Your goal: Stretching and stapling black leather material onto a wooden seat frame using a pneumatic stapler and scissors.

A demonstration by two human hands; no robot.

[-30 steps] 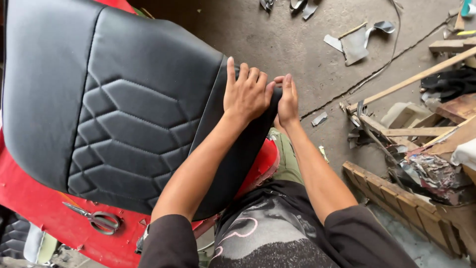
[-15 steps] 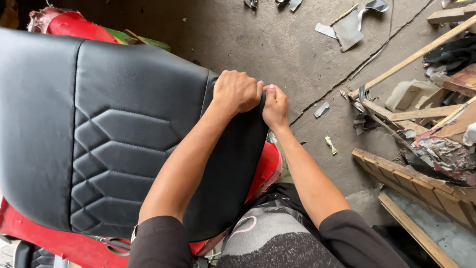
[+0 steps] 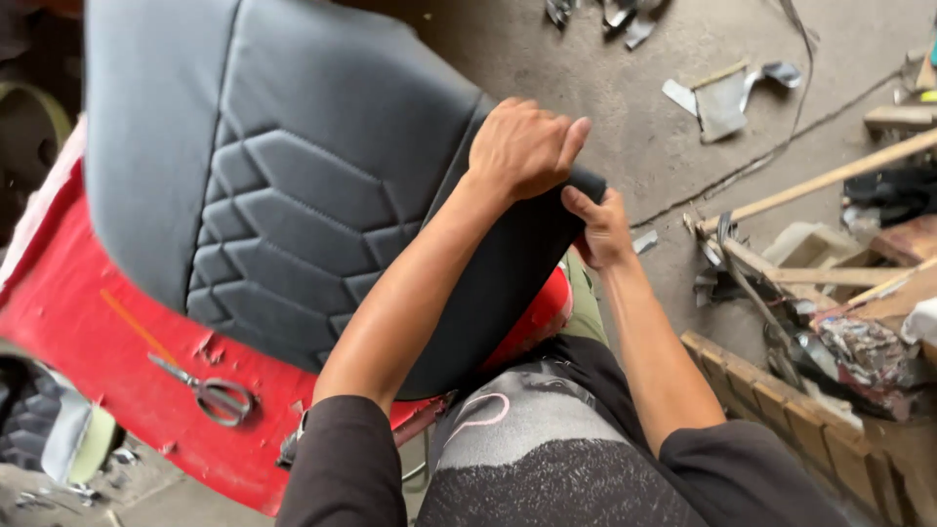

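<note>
A black padded seat (image 3: 293, 185) with stitched hexagon pattern lies across a red work surface (image 3: 88, 332). My left hand (image 3: 525, 146) is curled into a fist over the seat's right edge, gripping the black cover there. My right hand (image 3: 600, 229) pinches the same cover edge from below and to the right, thumb on top. Both forearms reach forward from dark sleeves.
Scissors (image 3: 210, 390) lie on the red surface near its front. Metal scraps (image 3: 722, 98) and a thin cable lie on the concrete floor beyond. Wooden sticks (image 3: 830, 181), bricks (image 3: 781, 400) and crumpled foil (image 3: 859, 356) pile up on the right. A tyre (image 3: 29, 429) shows at the lower left.
Both hands have stayed on the seat's right edge; the left went from flat fingers to a tight fist, and the right dropped below the edge. The camera view shifted and closed in.
</note>
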